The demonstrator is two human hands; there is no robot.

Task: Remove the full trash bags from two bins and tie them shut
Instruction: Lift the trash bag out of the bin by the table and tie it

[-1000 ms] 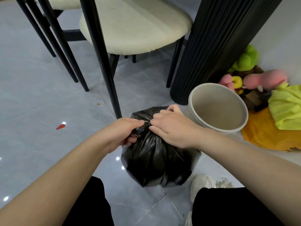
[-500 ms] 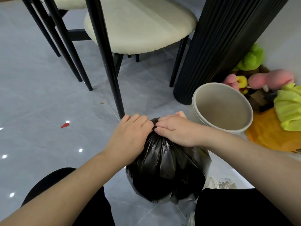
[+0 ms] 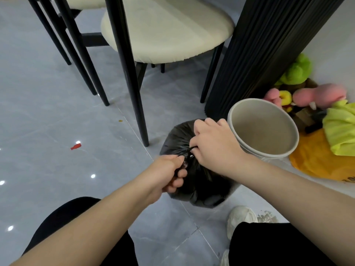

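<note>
We see a cream-cushioned chair with thin black legs [image 3: 165,29] at twelve o'clock, a black ribbed column [image 3: 269,45] at one, pink and green plush toys [image 3: 318,95] at three, and a small red scrap [image 3: 75,146] at nine on the grey tiled floor [image 3: 48,121].

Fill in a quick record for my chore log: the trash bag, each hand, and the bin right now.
bag: black trash bag on the floor, neck gathered
left hand: grips a twisted strand at the neck
right hand: grips the other strand
bin: beige bin beside the bag, no liner visible
knot: cannot tell whether finished
</note>
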